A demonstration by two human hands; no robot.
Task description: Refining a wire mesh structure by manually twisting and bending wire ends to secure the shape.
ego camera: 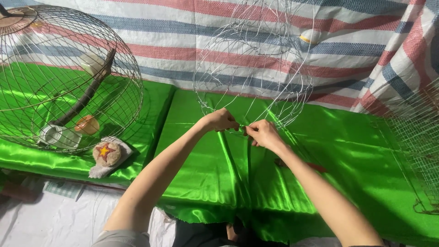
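A half-built cage of thin silver wire [256,68] stands on the shiny green cloth [356,155] in front of me, its loops rising against the striped tarp. My left hand [220,120] and my right hand [263,134] meet at its lower rim. Both pinch the wire there, fingertips almost touching. A red-handled tool [315,167] lies on the cloth just under my right forearm, mostly hidden.
A finished round wire cage [64,77] lies on its side at the left, with a wooden perch, cups and a tin inside. A round stone with a star [107,152] rests on a rag beside it. Wire mesh [418,142] stands at the right edge.
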